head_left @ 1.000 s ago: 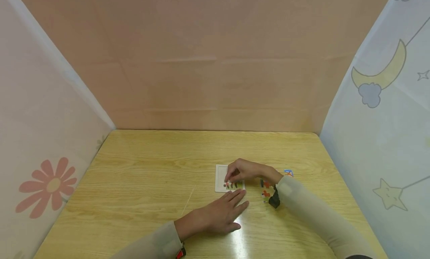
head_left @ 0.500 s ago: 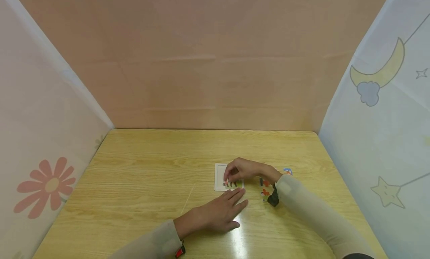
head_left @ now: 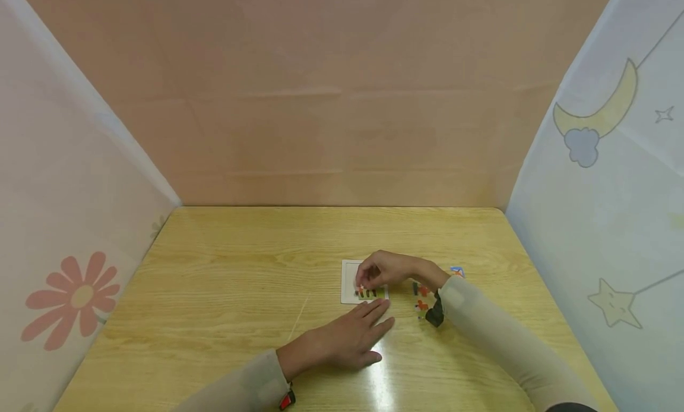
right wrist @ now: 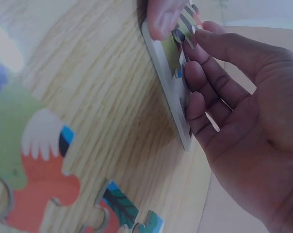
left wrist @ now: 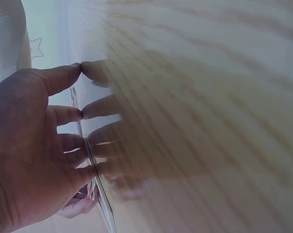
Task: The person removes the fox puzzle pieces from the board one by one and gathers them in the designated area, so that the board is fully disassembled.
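Observation:
A white puzzle tray [head_left: 350, 276] lies flat on the table, with striped and green puzzle pieces [head_left: 369, 294] along its near side. My right hand [head_left: 387, 268] reaches over the tray from the right. Its thumb and fingers pinch a striped puzzle piece [right wrist: 187, 20] at the board, partly hidden by the fingers. My left hand [head_left: 347, 341] lies palm down in front, fingers spread and fairly straight, fingertips touching the tray's near edge. In the right wrist view, a left fingertip [right wrist: 162, 22] rests at the tray's rim.
Several loose puzzle pieces lie to the right, including an orange and green one [right wrist: 44, 179] and a dark leaf-patterned one [right wrist: 121, 203]. A blue and orange piece [head_left: 457, 272] sits farther back beside the right sleeve. Fabric walls [head_left: 342, 103] enclose the wooden table [head_left: 235, 263].
Both hands stay almost where they were, the right still pinching at the tray. Slightly more of the striped picture shows below the right fingertips. The head view has shifted a little.

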The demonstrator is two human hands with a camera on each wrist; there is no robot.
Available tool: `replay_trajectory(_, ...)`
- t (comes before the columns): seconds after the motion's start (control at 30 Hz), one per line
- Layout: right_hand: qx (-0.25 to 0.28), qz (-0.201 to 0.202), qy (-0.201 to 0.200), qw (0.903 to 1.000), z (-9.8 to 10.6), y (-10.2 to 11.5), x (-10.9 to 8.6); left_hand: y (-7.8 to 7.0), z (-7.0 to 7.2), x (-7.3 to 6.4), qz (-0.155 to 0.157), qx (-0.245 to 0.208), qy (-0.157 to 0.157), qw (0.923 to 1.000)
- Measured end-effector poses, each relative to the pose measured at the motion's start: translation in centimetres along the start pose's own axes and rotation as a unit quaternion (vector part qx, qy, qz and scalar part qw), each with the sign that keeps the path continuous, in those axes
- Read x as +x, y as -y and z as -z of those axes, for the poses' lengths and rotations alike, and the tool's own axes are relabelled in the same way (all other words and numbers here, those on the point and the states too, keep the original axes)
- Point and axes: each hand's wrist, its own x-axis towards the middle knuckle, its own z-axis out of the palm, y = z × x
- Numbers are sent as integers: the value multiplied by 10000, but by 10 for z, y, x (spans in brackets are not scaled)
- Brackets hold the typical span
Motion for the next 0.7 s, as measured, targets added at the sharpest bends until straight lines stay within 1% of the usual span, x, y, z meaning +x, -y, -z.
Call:
replay_trajectory(0.27,-8,-103,-17,9999,1,0,0,-1,-4,1,-18,206,-82,9998)
replay_trajectory(0.7,93,-141,-139,9998,2,4,-1,0,-4,-1,-32,138,-30,9999)
